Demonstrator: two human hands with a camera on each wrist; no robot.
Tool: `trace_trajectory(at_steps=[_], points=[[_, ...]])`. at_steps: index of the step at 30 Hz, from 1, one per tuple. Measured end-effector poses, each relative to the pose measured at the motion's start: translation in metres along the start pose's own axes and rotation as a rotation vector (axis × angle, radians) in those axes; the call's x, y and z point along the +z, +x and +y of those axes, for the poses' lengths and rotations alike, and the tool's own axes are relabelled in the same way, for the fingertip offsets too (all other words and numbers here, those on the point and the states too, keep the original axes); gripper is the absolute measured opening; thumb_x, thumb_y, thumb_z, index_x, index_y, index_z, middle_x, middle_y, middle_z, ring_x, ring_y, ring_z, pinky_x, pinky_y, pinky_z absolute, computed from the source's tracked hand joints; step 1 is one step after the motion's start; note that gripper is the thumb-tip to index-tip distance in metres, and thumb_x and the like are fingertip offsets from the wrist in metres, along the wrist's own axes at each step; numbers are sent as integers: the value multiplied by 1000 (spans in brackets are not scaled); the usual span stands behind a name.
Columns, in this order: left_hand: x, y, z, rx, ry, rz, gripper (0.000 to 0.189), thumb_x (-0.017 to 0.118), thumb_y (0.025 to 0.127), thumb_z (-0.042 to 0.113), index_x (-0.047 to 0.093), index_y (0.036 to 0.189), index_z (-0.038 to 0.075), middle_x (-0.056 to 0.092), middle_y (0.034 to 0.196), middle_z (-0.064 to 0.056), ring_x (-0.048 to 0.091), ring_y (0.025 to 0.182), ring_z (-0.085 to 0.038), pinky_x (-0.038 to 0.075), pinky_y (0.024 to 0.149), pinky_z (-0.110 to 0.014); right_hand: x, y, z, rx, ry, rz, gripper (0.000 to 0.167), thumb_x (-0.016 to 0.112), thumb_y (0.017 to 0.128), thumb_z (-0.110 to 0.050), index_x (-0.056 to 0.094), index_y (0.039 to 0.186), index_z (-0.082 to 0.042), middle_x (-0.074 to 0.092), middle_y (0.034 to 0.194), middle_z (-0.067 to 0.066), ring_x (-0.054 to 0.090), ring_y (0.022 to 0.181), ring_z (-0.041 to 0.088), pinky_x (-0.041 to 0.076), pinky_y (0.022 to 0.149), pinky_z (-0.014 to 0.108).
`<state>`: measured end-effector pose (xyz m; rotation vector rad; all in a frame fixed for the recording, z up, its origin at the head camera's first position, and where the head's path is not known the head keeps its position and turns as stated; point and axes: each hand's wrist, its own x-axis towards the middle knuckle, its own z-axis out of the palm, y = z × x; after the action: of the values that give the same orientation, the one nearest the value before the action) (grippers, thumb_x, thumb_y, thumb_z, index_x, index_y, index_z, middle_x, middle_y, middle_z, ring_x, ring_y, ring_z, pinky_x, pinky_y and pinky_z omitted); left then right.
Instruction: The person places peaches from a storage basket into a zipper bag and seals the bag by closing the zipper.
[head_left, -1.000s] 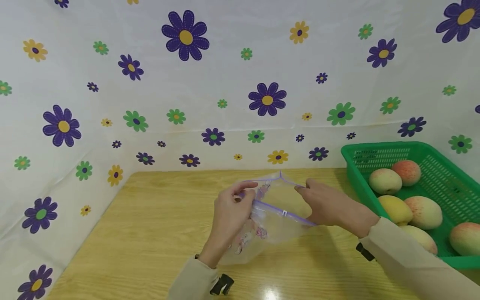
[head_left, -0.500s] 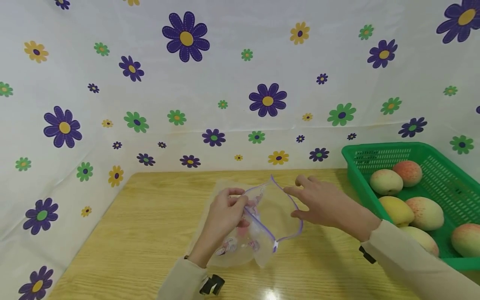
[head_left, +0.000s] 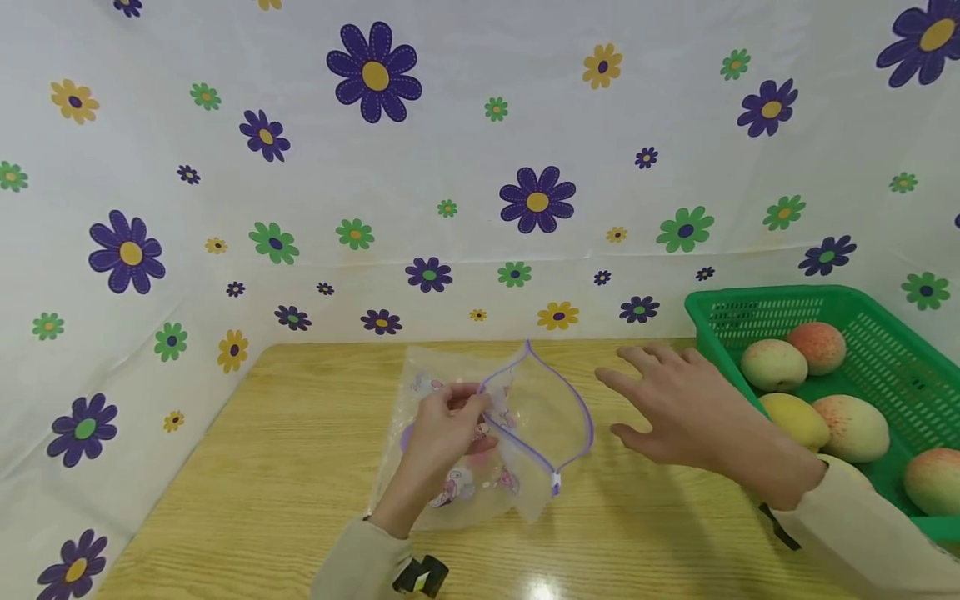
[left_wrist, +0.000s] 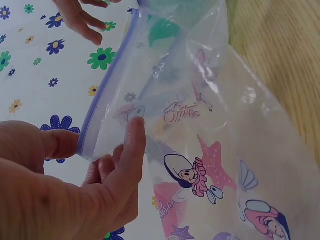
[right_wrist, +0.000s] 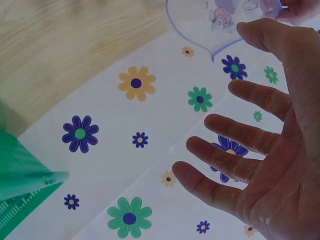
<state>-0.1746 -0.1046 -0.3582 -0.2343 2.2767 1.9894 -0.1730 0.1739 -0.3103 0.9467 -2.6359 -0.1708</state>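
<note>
A clear zip bag (head_left: pixel 450 500) with pink cartoon prints lies on the table, its purple-edged mouth spread wide toward the right. My left hand (head_left: pixel 442 433) pinches the mouth's left edge between thumb and fingers. In the left wrist view the thumb presses the purple zip strip (left_wrist: pixel 102 90) while the fingers lie behind the film. A white slider (head_left: pixel 556 481) sits at the mouth's near corner. Off to the right of the bag, my right hand (head_left: pixel 690 417) hovers with fingers spread, holding nothing; the right wrist view shows its bare palm (right_wrist: pixel 280 185).
At the right stands a green plastic basket (head_left: pixel 720 367) with several peach-like fruits (head_left: pixel 851 427) and a yellow fruit (head_left: pixel 795 421) in it. The wooden table (head_left: pixel 300 433) meets a flower-printed white sheet (head_left: pixel 450 150) at the back and left.
My right hand has let go of the bag's mouth and moved right toward the basket. The left hand has shifted slightly left with the bag, whose mouth now stands wide by itself on the right.
</note>
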Motion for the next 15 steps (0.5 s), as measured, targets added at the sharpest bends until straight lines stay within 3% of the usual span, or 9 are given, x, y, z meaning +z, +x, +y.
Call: trace_trajectory(at_steps=[10, 15], points=[[-2, 5, -2, -32, -114, 13, 32, 58, 104, 19, 60, 131, 2, 57, 106, -9, 60, 96, -22, 65, 72, -32, -7, -22, 22, 96, 2, -40, 60, 78, 84, -45, 65, 135, -17, 63, 133, 18, 62, 117, 42, 56, 82, 65], [-1, 5, -4, -20, -156, -12, 32, 60, 103, 18, 60, 131, 3, 58, 108, -9, 62, 97, -23, 65, 73, -34, -8, -32, 33, 112, -30, -28, 61, 77, 84, -46, 65, 137, -16, 63, 133, 20, 62, 116, 44, 57, 81, 63]])
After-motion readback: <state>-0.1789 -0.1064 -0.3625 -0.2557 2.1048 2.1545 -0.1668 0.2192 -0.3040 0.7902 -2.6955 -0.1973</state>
